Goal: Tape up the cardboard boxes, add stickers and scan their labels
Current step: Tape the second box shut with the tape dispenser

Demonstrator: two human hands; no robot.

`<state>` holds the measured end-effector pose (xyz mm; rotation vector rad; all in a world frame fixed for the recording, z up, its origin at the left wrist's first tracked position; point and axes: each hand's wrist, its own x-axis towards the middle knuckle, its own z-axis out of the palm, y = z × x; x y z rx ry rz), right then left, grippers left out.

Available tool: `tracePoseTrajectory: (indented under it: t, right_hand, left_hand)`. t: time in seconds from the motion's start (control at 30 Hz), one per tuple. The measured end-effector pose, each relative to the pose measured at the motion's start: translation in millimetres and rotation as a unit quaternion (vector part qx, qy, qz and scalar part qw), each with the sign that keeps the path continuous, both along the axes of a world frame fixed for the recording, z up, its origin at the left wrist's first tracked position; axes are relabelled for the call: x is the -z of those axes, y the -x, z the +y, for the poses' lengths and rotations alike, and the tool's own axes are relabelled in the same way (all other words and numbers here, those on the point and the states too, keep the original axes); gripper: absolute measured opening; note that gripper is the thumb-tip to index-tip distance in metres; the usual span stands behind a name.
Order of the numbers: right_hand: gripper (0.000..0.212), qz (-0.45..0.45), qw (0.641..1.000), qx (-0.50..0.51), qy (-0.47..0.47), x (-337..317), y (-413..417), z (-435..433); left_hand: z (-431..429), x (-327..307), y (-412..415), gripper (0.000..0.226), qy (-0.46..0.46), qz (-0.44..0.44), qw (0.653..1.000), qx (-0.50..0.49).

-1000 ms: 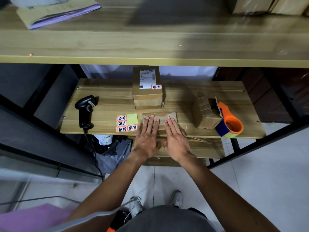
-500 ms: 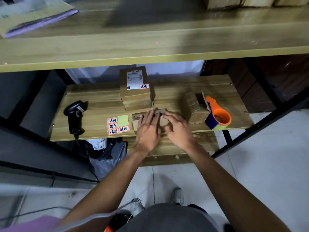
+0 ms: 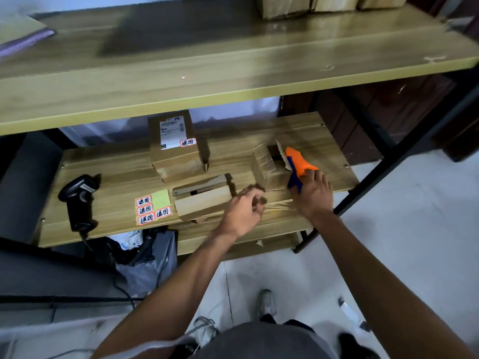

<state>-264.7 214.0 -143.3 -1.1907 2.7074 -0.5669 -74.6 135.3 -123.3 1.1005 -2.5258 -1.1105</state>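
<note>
On the lower shelf [image 3: 116,174], a small cardboard box [image 3: 202,200] sits at the middle of the front edge, its top flaps shut but with a gap between them. The left hand [image 3: 243,211] hangs just beside the right end of this box with its fingers curled in. Blur hides whether they pinch anything, so its hold cannot be told. The right hand [image 3: 313,195] lies near the front right corner of the shelf, fingers spread and nearly straight, touching the orange and blue tape dispenser [image 3: 298,161] without closing round it. The dispenser leans against an open box [image 3: 267,167] just to its left. Toward the back edge, behind the small box, stands a closed box [image 3: 176,149] bearing a white label [image 3: 171,130] and a red-edged sticker [image 3: 187,142]. A sheet of stickers [image 3: 153,209] lies at the front edge, just left of the small box. A black barcode scanner [image 3: 79,200] rests near the left end of the shelf. More boxes [image 3: 285,6] stand at the back of the upper shelf [image 3: 233,60].
</note>
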Motion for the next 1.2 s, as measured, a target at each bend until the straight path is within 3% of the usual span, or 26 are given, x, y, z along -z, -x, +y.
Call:
tracePoseTrajectory:
  t: [0.1,0.3,0.63,0.97,1.1,1.2]
  right_hand:
    - [0.056,-0.016,0.996,-0.013,-0.084,4,14,-5]
    - [0.046,0.074,0.986,-0.026,-0.15,18,25,-16]
    - [0.036,-0.054,0.998,0.011,0.036,-8,30,26]
    - [0.031,0.031,0.985,-0.113,0.126,-73,5,66]
    - [0.027,-0.05,0.973,-0.182,0.133,-88,-13,65]
    - [0.015,-0.177,0.957,-0.196,0.123,-101,-32,60]
  left_hand:
    - [1,-2,4,0.03,-0.036,0.004,0.999,-0.012]
    - [-1,-6,7,0.03,-0.061,0.013,0.997,-0.044]
    - [-22,-13,4,0.026,-0.065,0.061,0.993,-0.083]
    - [-50,-39,13,0.028,-0.154,0.192,0.962,-0.115]
    - [-57,-58,5,0.036,-0.226,0.237,0.937,-0.119]
    - [-58,-71,-7,0.027,-0.28,0.26,0.913,-0.142]
